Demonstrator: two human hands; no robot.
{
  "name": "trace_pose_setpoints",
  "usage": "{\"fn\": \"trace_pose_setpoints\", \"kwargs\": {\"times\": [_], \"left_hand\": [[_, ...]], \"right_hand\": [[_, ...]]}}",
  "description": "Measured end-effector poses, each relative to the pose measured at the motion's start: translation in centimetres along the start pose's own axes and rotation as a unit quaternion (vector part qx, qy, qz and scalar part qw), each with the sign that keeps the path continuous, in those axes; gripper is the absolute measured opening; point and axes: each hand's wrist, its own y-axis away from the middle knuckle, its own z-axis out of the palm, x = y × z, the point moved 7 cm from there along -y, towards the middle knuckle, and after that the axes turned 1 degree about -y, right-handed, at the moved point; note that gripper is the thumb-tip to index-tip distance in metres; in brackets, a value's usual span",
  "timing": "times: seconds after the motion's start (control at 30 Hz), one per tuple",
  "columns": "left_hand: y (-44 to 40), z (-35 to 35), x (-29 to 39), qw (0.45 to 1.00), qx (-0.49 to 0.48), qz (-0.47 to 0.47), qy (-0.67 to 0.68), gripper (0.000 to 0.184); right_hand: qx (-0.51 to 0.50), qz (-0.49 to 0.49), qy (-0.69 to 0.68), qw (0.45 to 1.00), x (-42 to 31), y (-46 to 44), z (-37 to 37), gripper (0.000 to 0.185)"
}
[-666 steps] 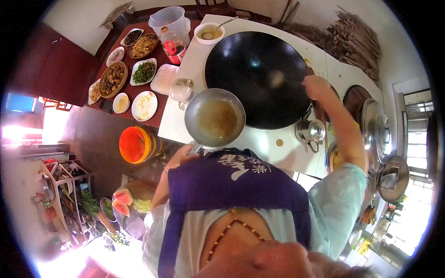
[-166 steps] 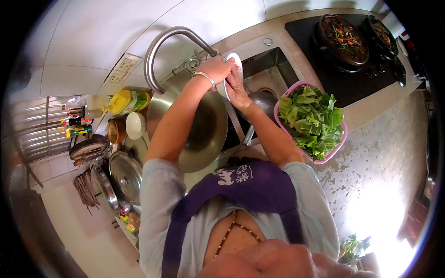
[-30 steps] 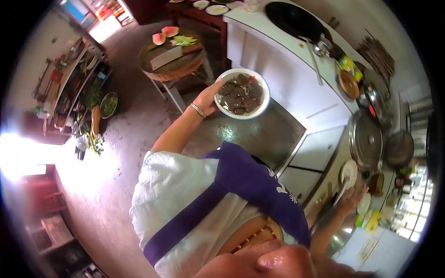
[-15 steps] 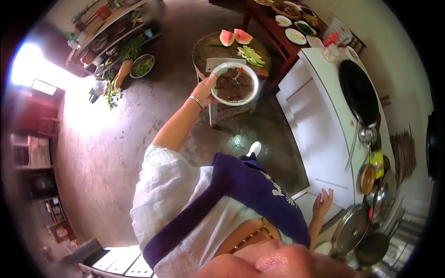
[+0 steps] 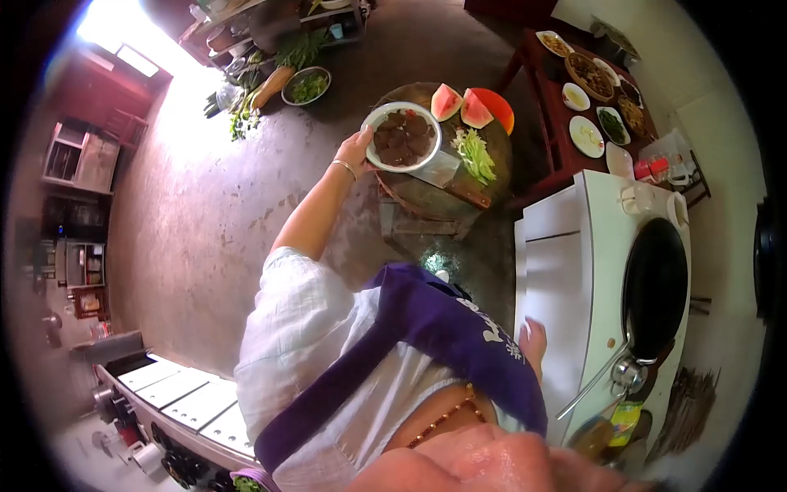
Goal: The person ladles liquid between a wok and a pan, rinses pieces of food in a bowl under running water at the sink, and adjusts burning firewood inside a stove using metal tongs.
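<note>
My left hand (image 5: 355, 150), with a bracelet on its wrist, grips the left rim of a white bowl (image 5: 370, 123). Dark brown chunks (image 5: 402, 139) lie in the bowl with some liquid and red bits. The bowl is over the left side of a round wooden chopping block (image 5: 393, 190); whether it touches the block I cannot tell. Beside it on the block are a cleaver (image 5: 437, 169), sliced pale green vegetable (image 5: 475, 156) and two watermelon wedges (image 5: 447, 102). My right hand (image 5: 534, 338) hangs low by the white cabinet, fingers loosely extended, holding nothing visible.
A red table (image 5: 548, 156) with several dishes stands at the back right. On the white counter (image 5: 602, 197) at right sit a black wok (image 5: 656, 275) and a ladle (image 5: 630, 373). An orange basin (image 5: 502, 105) is behind the watermelon. Vegetables and a bowl of greens (image 5: 307, 87) lie on the floor.
The view has shifted, and the bowl in my left hand now appears farther over the block's left side. More of the cleaver shows, and the orange basin has come into sight. My right hand has lowered.
</note>
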Motion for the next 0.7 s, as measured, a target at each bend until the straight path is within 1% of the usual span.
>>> {"fn": "trace_pose_setpoints", "kwargs": {"times": [0.1,0.17,0.23,0.27,0.3,0.4,0.43,0.5,0.6,0.7], "left_hand": [[-2.4,-0.4,-0.6,1.000,0.021,0.009,0.022,0.036],[-2.5,-0.4,0.0,0.999,0.035,0.008,-0.003,0.037],[-4.1,-1.2,0.2,0.998,0.051,0.015,-0.020,0.038],[-5.4,-2.2,-0.3,0.997,0.062,0.023,-0.025,0.038],[-6.2,-2.8,-0.4,0.996,0.073,0.032,-0.030,0.039],[-6.6,-3.4,0.2,0.996,0.067,0.012,-0.064,0.040],[-7.1,-3.6,0.4,0.995,0.067,0.013,-0.070,0.040],[-8.0,-4.2,0.1,0.994,0.065,0.013,-0.083,0.041],[-9.7,-4.8,0.4,0.986,0.079,0.068,-0.128,0.039],[-13.1,-6.1,-1.3,0.982,0.085,0.114,-0.127,0.038]], "right_hand": [[0.008,-0.115,-0.031,0.993,-7.4,-8.0,0.7,0.025],[-0.001,-0.220,-0.023,0.975,-14.0,-12.6,1.1,0.031],[-0.002,-0.337,0.011,0.942,-21.0,-17.7,3.2,0.041],[-0.025,-0.343,0.023,0.939,-22.7,-19.4,4.3,0.047],[-0.022,-0.352,0.024,0.936,-24.0,-20.7,5.2,0.049],[-0.086,-0.323,0.081,0.939,-24.7,-23.6,9.1,0.051],[-0.074,-0.331,0.098,0.936,-25.2,-24.3,9.7,0.050],[-0.084,-0.324,0.104,0.937,-25.0,-24.9,10.5,0.051],[-0.104,-0.324,0.087,0.936,-24.9,-24.8,10.6,0.053],[-0.128,-0.326,0.071,0.934,-24.1,-24.3,9.8,0.054]]}}
